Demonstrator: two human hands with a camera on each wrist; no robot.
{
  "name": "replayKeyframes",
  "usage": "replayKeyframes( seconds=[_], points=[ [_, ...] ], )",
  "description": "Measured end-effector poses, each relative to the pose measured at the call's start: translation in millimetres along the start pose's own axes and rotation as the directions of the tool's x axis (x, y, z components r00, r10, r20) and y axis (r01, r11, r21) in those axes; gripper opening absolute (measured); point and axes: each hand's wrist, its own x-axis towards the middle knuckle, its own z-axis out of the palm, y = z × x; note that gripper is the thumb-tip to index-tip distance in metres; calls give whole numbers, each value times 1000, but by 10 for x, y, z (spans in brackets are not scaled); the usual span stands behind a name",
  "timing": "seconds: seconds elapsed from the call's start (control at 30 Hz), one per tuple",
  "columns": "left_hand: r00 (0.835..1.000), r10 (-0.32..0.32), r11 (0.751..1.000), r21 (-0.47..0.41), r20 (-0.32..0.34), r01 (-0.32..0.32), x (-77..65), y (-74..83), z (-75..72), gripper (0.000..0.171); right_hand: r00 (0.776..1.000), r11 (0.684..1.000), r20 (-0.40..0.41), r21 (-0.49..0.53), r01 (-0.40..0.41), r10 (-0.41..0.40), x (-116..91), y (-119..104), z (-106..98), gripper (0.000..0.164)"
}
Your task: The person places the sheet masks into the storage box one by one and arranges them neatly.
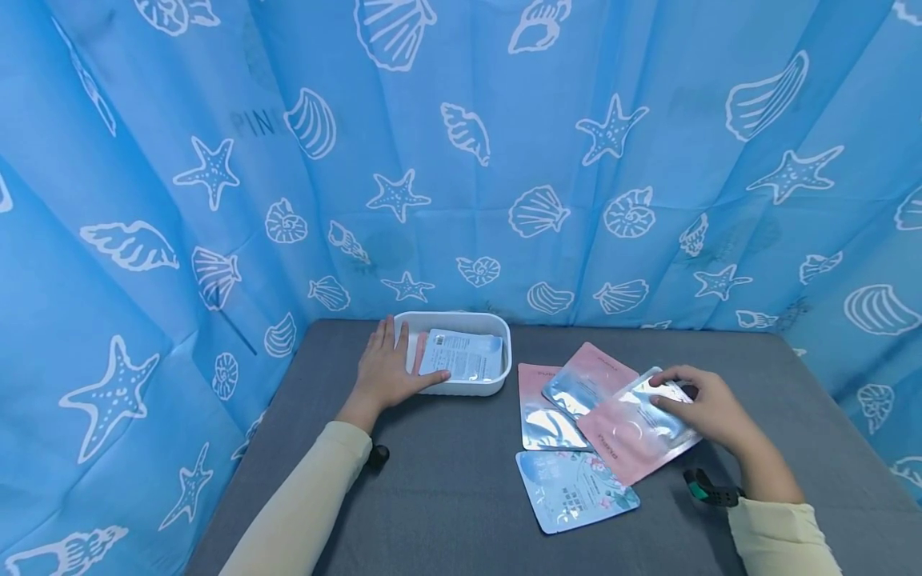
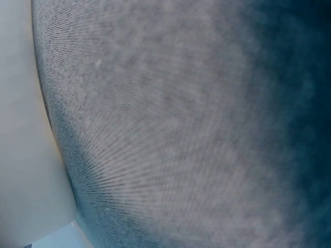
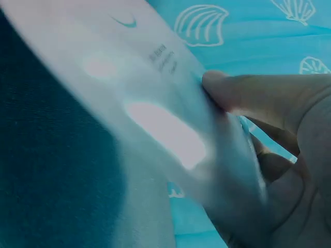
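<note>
My right hand [image 1: 709,408] pinches the edge of a pink and silver sheet mask packet [image 1: 627,448], thumb on one face and fingers behind. In the right wrist view the packet [image 3: 170,98] slants, shiny with glare, and the thumb [image 3: 248,95] presses near its edge. My left hand [image 1: 385,376] rests with fingers spread at the left end of a white plastic bin [image 1: 461,390]. Inside lies a pale blue packet [image 1: 464,356] over a pink one. Only the bin's pale wall [image 2: 31,134] and grey cloth show in the left wrist view.
Two more pink and silver packets [image 1: 543,408] [image 1: 587,376] overlap beside the held one. A blue floral packet [image 1: 576,488] lies nearer me. The grey tabletop [image 1: 446,488] ends at a blue shell-print curtain [image 1: 461,200] at the back and sides.
</note>
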Motion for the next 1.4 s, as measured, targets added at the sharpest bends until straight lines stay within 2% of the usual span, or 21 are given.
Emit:
replayKeyframes(
  seconds=[0.17,0.4,0.6,0.83,1.0,1.2,1.4],
  points=[
    [1000,-2,1000,-2,7,2,7,-8,9,141,1000,1000,2,12,5,-5,-78,-68,-60,33],
    [1000,-4,1000,0,12,4,5,-2,0,142,999,992,-21,119,38,-36,-187,-197,-117,32],
    [1000,2,1000,-9,2,-2,-8,-1,-24,141,993,983,-97,164,84,-68,-222,-308,-141,30],
    [1000,5,1000,-23,1,-5,-12,5,-25,140,970,977,-220,161,137,-100,-201,-413,-99,26],
    [1000,5,1000,-25,-6,-5,-17,-4,1,141,962,973,-266,196,120,-65,-130,-528,-21,28],
    [1000,5,1000,-16,-12,-5,-13,0,16,143,952,942,-306,317,110,-8,-28,-617,113,33],
    [1000,-1,1000,-15,-7,1,-5,4,1,143,946,917,-322,386,98,34,100,-707,236,37]
  ],
)
